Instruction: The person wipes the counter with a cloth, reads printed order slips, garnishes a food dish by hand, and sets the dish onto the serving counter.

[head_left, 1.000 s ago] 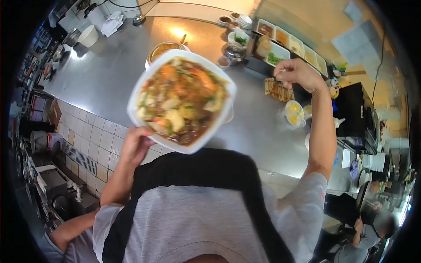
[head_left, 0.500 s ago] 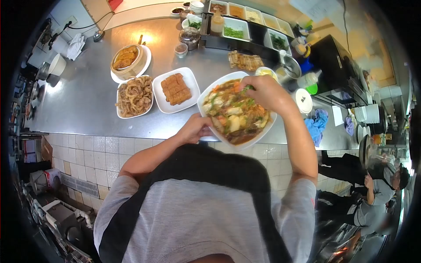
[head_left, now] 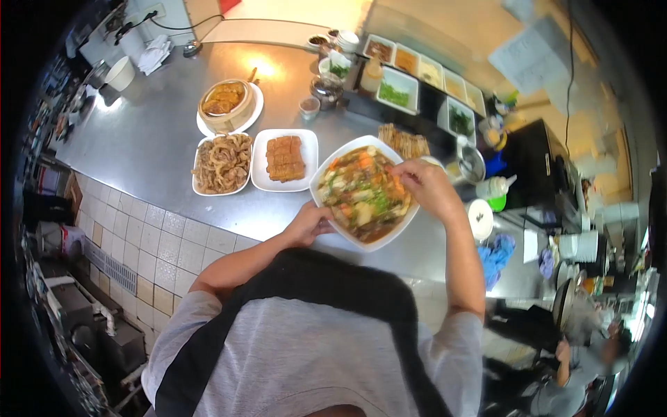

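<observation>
A square white bowl (head_left: 365, 193) of stewed vegetables and noodles in brown sauce is tilted toward the camera. My left hand (head_left: 310, 221) grips its left rim, fingers closed round the edge. Over the bowl's right side is my right hand (head_left: 422, 182), its fingertips pinched together close to the food; whether anything is between them is too small to tell. Left of the bowl lie a white plate with sliced fried pieces (head_left: 285, 158), a white dish of fried strips (head_left: 222, 164) and a bamboo steamer (head_left: 226, 104) on a white plate.
Behind my hands stands a rack of topping trays with chopped greens (head_left: 396, 92). Bundled brown sticks (head_left: 403, 142), a squeeze bottle (head_left: 495, 186), a lidded white tub (head_left: 479, 218) and a blue cloth (head_left: 495, 259) lie to the right. Co-workers (head_left: 583, 361) stand at the lower right.
My right hand has come from the topping trays to the bowl, and green bits now lie scattered on the food. The bowl has moved right and lower, still in my left hand.
</observation>
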`<action>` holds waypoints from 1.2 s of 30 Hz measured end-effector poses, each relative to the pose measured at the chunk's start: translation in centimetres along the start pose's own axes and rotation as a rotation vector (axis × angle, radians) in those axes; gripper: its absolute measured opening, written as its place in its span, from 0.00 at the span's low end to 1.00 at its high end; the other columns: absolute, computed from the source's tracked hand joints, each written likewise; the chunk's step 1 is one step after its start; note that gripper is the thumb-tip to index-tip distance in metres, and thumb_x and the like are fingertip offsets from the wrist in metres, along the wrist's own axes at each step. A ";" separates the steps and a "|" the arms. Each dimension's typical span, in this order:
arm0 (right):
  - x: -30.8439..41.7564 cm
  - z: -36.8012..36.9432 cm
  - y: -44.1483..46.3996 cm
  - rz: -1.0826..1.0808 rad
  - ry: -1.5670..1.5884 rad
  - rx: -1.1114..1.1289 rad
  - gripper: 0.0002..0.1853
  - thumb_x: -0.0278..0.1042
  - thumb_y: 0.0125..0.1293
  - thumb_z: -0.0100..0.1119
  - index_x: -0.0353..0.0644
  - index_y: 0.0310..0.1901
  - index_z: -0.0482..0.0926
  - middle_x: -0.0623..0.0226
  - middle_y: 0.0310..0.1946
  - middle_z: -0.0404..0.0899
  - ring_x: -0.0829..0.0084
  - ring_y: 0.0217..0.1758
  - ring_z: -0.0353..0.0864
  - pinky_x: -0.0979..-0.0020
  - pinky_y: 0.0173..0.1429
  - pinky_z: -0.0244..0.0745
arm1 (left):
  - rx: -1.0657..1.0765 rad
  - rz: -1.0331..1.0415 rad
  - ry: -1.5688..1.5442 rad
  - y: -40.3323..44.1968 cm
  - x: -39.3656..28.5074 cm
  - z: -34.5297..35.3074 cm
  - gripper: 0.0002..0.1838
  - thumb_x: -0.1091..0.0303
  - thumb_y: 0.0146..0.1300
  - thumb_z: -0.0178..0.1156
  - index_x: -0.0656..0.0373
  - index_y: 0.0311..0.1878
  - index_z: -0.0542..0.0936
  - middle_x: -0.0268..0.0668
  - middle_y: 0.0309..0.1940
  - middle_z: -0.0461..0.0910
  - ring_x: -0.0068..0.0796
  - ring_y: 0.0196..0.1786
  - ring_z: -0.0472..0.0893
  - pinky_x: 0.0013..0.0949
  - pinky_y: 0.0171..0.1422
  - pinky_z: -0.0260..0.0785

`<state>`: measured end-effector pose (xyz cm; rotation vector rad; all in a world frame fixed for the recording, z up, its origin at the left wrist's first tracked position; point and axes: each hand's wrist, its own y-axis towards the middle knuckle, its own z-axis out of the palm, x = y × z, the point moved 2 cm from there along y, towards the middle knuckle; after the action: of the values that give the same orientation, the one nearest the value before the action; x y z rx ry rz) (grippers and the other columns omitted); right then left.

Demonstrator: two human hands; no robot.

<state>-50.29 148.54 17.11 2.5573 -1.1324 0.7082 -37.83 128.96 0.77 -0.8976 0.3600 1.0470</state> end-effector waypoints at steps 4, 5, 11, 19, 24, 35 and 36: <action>-3.0 -3.0 7.0 -0.012 0.005 -0.124 0.10 0.26 0.56 0.59 0.41 0.41 0.82 0.54 0.38 0.80 0.55 0.40 0.81 0.64 0.46 0.75 | -0.005 0.059 -0.032 0.8 -1.5 -0.5 0.27 0.78 0.54 0.51 0.64 0.61 0.64 0.44 0.54 0.74 0.38 0.55 0.78 0.44 0.59 0.73; -4.2 -3.8 9.5 -0.052 0.007 -0.167 0.09 0.28 0.56 0.60 0.40 0.40 0.82 0.53 0.37 0.81 0.57 0.40 0.81 0.65 0.46 0.75 | -0.002 0.079 -0.048 1.1 -1.8 -0.6 0.27 0.78 0.54 0.51 0.64 0.61 0.64 0.44 0.54 0.74 0.38 0.55 0.78 0.43 0.60 0.72; -13.7 -4.4 28.1 0.126 -0.316 -0.177 0.09 0.31 0.55 0.57 0.44 0.35 0.85 0.54 0.33 0.83 0.57 0.37 0.83 0.61 0.44 0.77 | 0.051 -0.040 0.151 0.2 -3.5 -2.4 0.26 0.64 0.66 0.55 0.65 0.64 0.63 0.41 0.54 0.74 0.31 0.52 0.78 0.36 0.60 0.71; -19.1 -0.6 39.1 0.120 -0.628 0.090 0.11 0.28 0.55 0.54 0.36 0.37 0.83 0.50 0.42 0.81 0.52 0.47 0.81 0.56 0.49 0.77 | -0.314 0.106 0.188 -7.8 -6.0 -7.4 0.23 0.67 0.69 0.51 0.63 0.65 0.65 0.45 0.52 0.76 0.32 0.48 0.81 0.29 0.52 0.74; -18.6 -0.6 40.0 0.109 -0.649 0.121 0.12 0.28 0.58 0.52 0.37 0.42 0.81 0.49 0.46 0.80 0.53 0.51 0.80 0.56 0.51 0.76 | -0.774 0.349 -0.105 -10.3 -6.6 -11.9 0.14 0.71 0.64 0.52 0.67 0.51 0.70 0.45 0.39 0.78 0.34 0.38 0.82 0.33 0.45 0.78; -17.2 -1.0 39.2 0.100 -0.686 0.100 0.13 0.28 0.58 0.53 0.41 0.44 0.82 0.51 0.45 0.80 0.55 0.50 0.80 0.57 0.51 0.77 | -0.802 0.667 -0.186 -10.1 -6.2 -15.6 0.29 0.59 0.60 0.56 0.54 0.64 0.63 0.33 0.53 0.73 0.27 0.51 0.74 0.32 0.56 0.67; -17.1 -1.0 39.0 0.083 -0.689 0.106 0.13 0.28 0.58 0.53 0.41 0.43 0.82 0.51 0.45 0.80 0.55 0.50 0.80 0.57 0.51 0.77 | -0.807 0.672 -0.179 -10.1 -6.2 -15.3 0.29 0.59 0.60 0.56 0.54 0.64 0.63 0.33 0.54 0.73 0.27 0.51 0.75 0.32 0.56 0.67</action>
<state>-89.63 133.67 10.28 2.9499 -1.4168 -0.1406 -29.92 111.32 0.23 -1.4267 0.0647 1.9520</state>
